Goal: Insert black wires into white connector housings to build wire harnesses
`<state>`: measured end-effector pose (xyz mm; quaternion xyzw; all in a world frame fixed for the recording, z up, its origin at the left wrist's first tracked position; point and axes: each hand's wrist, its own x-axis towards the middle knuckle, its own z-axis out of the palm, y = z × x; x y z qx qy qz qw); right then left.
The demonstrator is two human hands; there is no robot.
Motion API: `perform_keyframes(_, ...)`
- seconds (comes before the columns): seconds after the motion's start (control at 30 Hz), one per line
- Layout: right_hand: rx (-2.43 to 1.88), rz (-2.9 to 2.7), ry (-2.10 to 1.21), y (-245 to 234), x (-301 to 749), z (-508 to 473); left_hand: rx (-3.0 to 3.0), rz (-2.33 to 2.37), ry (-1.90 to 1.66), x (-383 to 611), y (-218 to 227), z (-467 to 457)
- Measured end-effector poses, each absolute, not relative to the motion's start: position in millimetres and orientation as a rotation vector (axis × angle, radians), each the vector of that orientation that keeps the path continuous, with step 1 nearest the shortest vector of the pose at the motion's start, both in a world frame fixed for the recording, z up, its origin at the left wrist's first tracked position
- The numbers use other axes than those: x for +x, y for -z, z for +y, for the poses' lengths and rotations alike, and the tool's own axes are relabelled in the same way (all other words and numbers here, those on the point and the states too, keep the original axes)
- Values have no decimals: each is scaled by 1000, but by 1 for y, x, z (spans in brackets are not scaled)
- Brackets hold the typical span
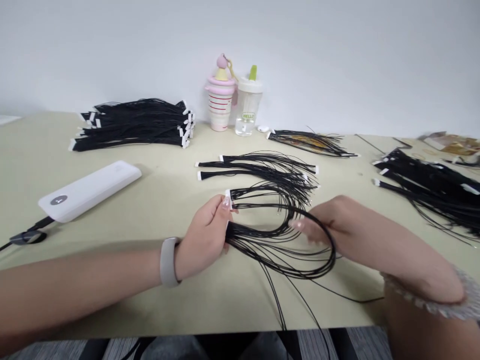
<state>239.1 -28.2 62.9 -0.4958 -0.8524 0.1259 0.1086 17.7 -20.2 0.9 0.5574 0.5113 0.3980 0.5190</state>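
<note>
While the left hand [208, 232] pinches the looped black wire bundle [277, 233] at its white connector [228, 198], thumb closed down against the fingers, the right hand [345, 220] is at the loop's rounded end. Its thumb and fingers look partly spread, the tips inside the loop with outer strands crossing in front of them; blur hides whether they have hold of any wire. The bundle lies between the hands, to the right of the left fingers, its long axis running crosswise, roughly along the table's near edge. The left hand is nearer the connector, the right nearer the bend. Loose wire tails [278, 301] trail from the loop toward the near edge of the table [168, 310]. Just behind the loop, white-ended wire harnesses [247, 173] lie in much the same direction. Left of the loop is a white oblong device [92, 190] with a black cable; farther behind on that side, a heap of harnesses [137, 125]. A second heap [437, 192] lies to the loop's right. Well behind the loop stand a striped cup with a pink lid [219, 111] and a clear cup marked HELLO [247, 107].
</note>
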Motion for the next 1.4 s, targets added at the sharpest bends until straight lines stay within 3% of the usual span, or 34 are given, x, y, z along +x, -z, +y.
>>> perform_keyframes(0.1, -1461, -2623, -684, -58, 235, -29, 1367, 1213, -940, 17, 0, -20)
perform_keyframes(0.23, -1283, -2629, -817, -47, 212, -32, 1484, 1224, -960, 16, 0, -19)
perform_keyframes(0.77, -1001, -2695, -282, -23, 181, -32, 1566, 1173, -904, 16, 1, -19)
perform_keyframes(1.4, -962, -2775, 61, -15, 184, -27, 1641, 1209, -965, 14, 0, -14)
